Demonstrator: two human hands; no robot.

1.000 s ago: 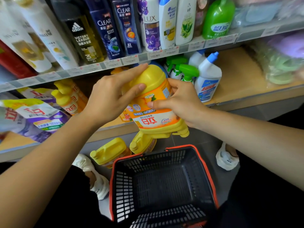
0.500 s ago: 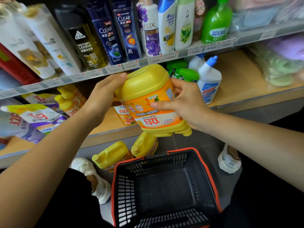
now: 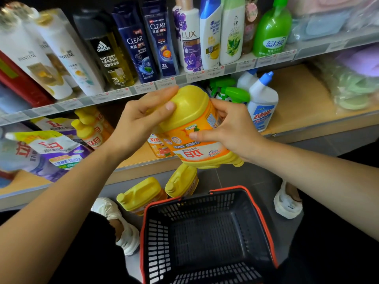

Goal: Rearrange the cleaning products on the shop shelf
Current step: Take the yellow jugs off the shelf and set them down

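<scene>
Jug (image 3: 190, 128), yellow, orange-labelled, upside down

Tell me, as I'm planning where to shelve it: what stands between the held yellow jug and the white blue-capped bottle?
Green spray bottles stand between the yellow jug and the white bottle, seen in the head view.
</scene>
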